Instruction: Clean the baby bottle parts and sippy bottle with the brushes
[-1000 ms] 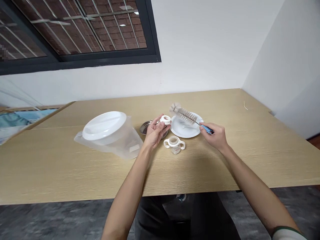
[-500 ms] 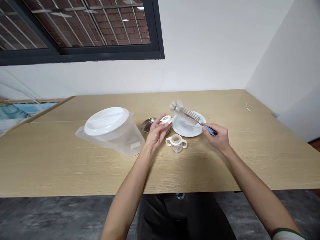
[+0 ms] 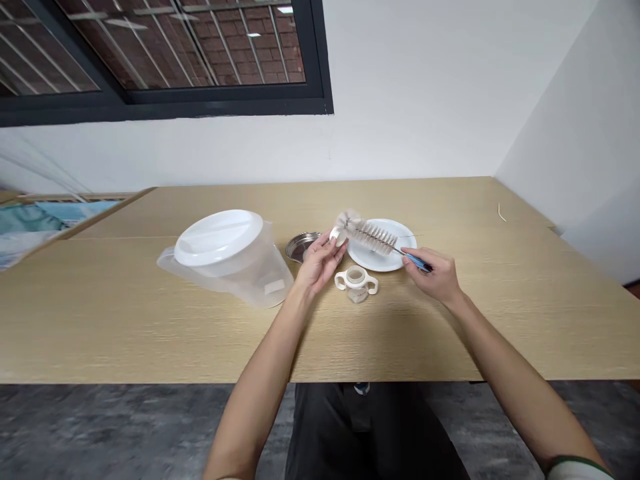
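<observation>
Between its fingers, my left hand (image 3: 321,262) holds a small white ring-shaped cap (image 3: 339,236). My right hand (image 3: 434,272) grips the blue handle of a bristle brush (image 3: 375,239), whose round tip lies against the cap and partly covers it. Below the brush, a small clear cup with two white handles (image 3: 357,283) stands upright on the table. A white plate (image 3: 401,259) lies behind the brush. Partly hidden behind my left hand is a shiny metal dish (image 3: 299,247).
A large translucent pitcher with a white lid (image 3: 220,239) stands on the wooden table (image 3: 150,333) at the left. A small pale bent strip (image 3: 501,213) lies at the back right. The wall and a barred window rise behind the table.
The brush tip has come down and left onto the cap. In my left hand the cap has tilted toward the bristles. The view has shifted slightly.
</observation>
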### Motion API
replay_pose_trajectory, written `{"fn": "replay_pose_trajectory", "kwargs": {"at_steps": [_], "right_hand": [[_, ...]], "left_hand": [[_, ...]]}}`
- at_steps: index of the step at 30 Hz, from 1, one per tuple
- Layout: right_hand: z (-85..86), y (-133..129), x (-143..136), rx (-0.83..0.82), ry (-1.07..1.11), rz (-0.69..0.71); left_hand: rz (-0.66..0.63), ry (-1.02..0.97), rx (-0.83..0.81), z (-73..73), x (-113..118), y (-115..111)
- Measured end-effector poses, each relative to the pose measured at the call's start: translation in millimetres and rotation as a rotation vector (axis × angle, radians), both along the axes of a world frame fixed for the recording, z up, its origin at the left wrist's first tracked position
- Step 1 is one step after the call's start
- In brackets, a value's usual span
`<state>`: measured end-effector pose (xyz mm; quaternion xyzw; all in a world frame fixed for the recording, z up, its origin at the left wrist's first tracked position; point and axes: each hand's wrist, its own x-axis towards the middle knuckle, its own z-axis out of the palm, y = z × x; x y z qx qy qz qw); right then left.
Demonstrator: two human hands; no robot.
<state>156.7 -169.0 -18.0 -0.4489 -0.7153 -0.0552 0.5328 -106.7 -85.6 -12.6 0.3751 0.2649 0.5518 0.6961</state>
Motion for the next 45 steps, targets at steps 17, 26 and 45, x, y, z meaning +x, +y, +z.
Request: {"fn": "replay_pose_trajectory", "kwargs": {"at_steps": [17, 26, 45], "right_hand": [[-0.5, 5, 10, 0.086, -0.039, -0.127], [-5.9, 6, 8, 0.079, -0.133, -0.069], [0.0, 4, 5, 0.124, -0.068, -0.150]], "left_hand": [[-0.070, 0.156, 0.002, -6.0, -4, 3], [-0.057, 0.094, -0.036, -8.2, -2, 5], [0.212, 0.177, 0.020, -2.7, -22, 21]]}}
